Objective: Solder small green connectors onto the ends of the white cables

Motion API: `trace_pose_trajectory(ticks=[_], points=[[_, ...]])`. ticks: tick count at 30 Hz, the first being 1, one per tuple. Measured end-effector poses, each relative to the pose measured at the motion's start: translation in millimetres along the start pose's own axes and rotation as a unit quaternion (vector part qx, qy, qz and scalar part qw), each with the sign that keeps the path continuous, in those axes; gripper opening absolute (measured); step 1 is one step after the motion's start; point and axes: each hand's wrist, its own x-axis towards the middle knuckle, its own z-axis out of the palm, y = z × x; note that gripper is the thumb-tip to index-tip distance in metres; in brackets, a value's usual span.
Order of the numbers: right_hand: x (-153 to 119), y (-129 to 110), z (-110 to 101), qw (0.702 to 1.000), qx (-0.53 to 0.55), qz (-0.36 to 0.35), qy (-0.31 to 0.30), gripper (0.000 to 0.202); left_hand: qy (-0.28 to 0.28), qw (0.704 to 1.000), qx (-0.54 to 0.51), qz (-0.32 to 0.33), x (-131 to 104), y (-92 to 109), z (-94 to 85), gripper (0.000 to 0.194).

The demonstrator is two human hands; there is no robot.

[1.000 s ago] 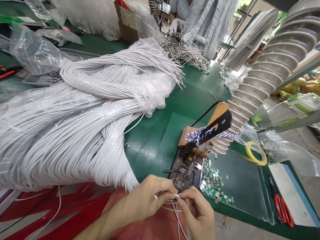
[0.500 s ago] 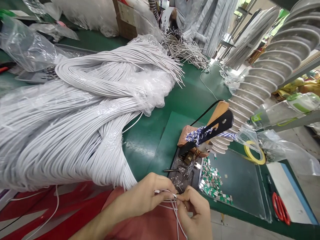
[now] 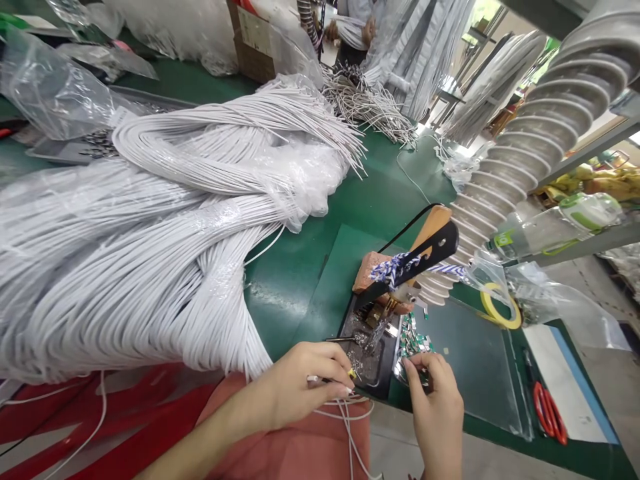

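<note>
My left hand (image 3: 307,377) is closed on a thin white cable (image 3: 349,433), whose loose lengths hang down in front of my lap. A cable end pokes out between the fingers, and another stretch shows at the fingertips beside the black tray (image 3: 383,377). Off to the right, my right hand (image 3: 437,393) reaches down to the near edge of a pile of small green circuit boards (image 3: 413,337). Its thumb and forefinger are bent together there; whatever they pinch is too small to make out.
A soldering setup with a brick (image 3: 367,272) and black bracket (image 3: 435,253) stands behind the tray. Thick bundles of white cable (image 3: 125,287) fill the left. A ribbed hose (image 3: 525,140) slants down at right, near yellow tape (image 3: 500,313) and red-handled scissors (image 3: 550,413).
My right hand has let go of the cable and moved right to the circuit boards. My left hand still holds the cable in nearly the same spot.
</note>
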Motion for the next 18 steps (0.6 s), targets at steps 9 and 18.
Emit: trace_pose_trajectory(ticks=[9,18], points=[[-30,-39,19,0.948,0.306,0.084,-0.009,0.022,0.045,0.999,-0.007,0.000,0,5,4.1,0.014],[-44,-59,47,0.948,0.305,0.080,-0.046,0.018,0.078,0.997,-0.010,0.014,1,1,5.7,0.016]])
